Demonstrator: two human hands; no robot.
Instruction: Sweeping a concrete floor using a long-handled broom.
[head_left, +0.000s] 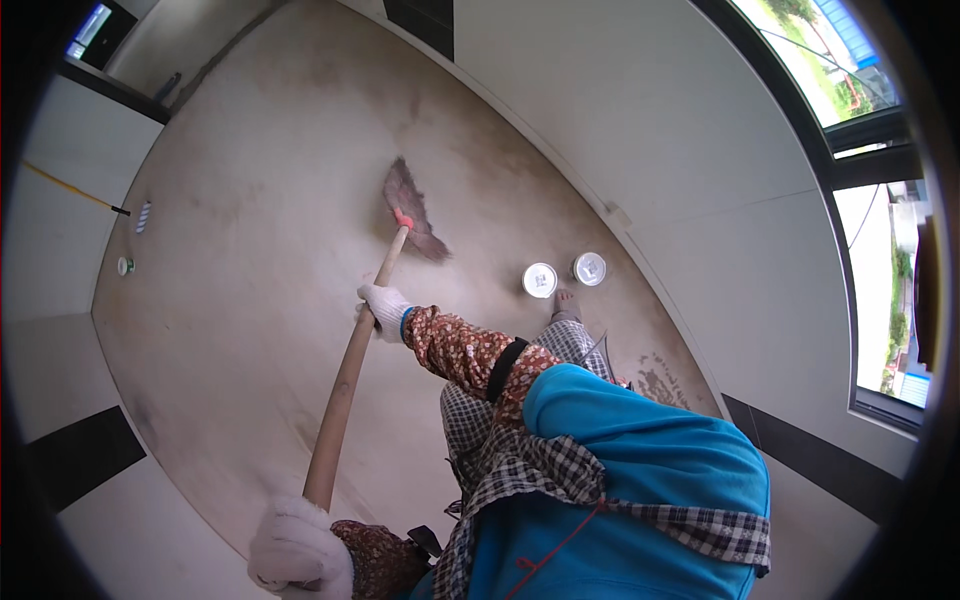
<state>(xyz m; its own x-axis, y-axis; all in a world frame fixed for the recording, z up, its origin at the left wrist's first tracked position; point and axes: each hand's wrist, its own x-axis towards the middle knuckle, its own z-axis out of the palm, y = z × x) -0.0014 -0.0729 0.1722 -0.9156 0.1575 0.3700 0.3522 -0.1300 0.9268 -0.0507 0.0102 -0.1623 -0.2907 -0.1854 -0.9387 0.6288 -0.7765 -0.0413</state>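
A mop point(345, 385) with a long wooden handle slants across the floor. Its dark reddish-brown, fuzzy-edged head point(418, 215) lies flat on the floor, joined to the handle by a red fitting. My right hand point(384, 310), in a white knitted glove, wraps round the handle partway up from the head. Lower in the picture my left hand point(300, 550), also white-gloved, closes over the handle's upper end; slight blur softens it and the fingers partly hide one another. Floral sleeves cover both forearms.
Two round tubs with white lids point(540, 281) point(590, 269) stand beside my foot point(566, 304), near the right wall point(660, 130). By the left wall are a yellow pole point(75, 187), a striped roller point(143, 217) and a small tub point(125, 266). Windows point(880, 290) line the right.
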